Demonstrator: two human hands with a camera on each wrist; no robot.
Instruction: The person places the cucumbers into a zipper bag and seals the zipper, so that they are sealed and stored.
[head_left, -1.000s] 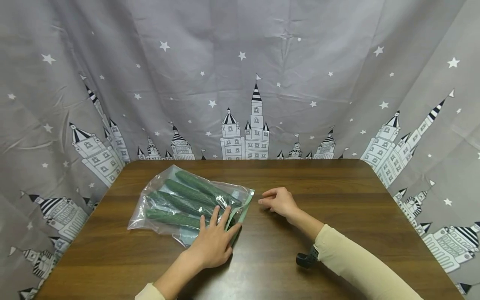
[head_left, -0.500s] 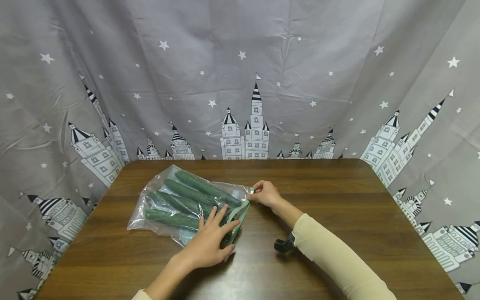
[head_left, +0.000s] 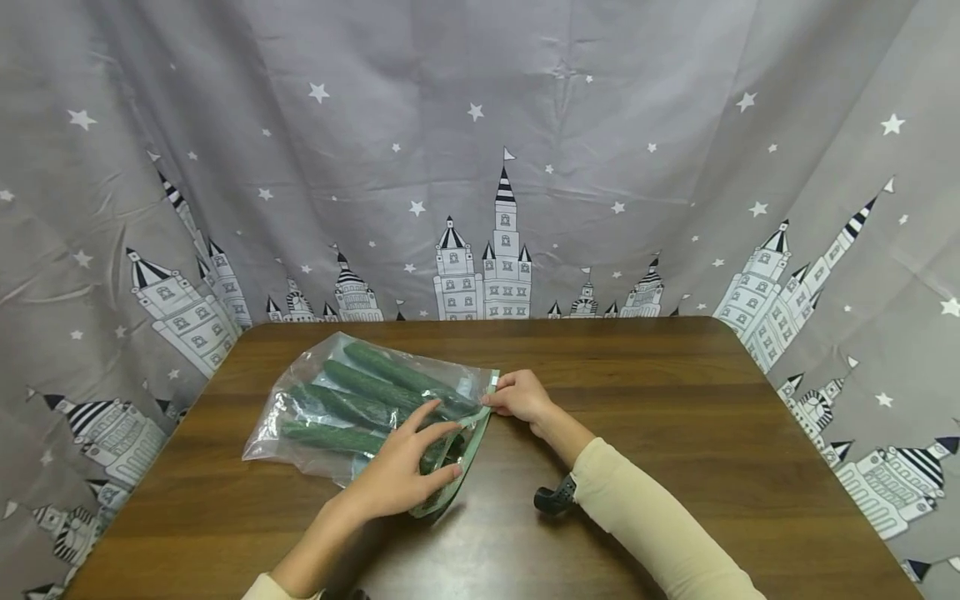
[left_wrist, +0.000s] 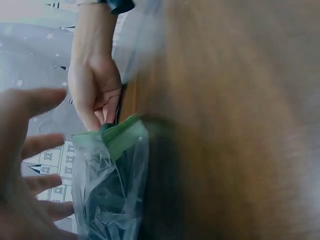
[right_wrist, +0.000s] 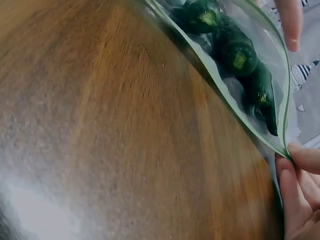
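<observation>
A clear zip bag (head_left: 264, 440) with a green-edged mouth lies at the left of the table, holding several cucumbers (head_left: 352, 406). At the mouth's far corner, my right hand (head_left: 525, 396) pinches the green edge between thumb and fingers. My left hand (head_left: 397, 471) hovers over the near side of the mouth, fingers spread and thumb apart. In the right wrist view the mouth gapes, and stem ends of the cucumbers (right_wrist: 240, 59) show inside. The left wrist view has the spread left fingers beside the bag (left_wrist: 107, 195).
The brown wooden table (head_left: 637, 400) reaches back to a grey curtain (head_left: 600, 125) printed with castles and stars. A black strapped device (head_left: 555, 498) sits on my right wrist. Light glares off the table's front middle.
My right hand has come left from bare table and taken the bag's corner. My left hand has drawn back and lifted from the bag, and the mouth has opened wider.
</observation>
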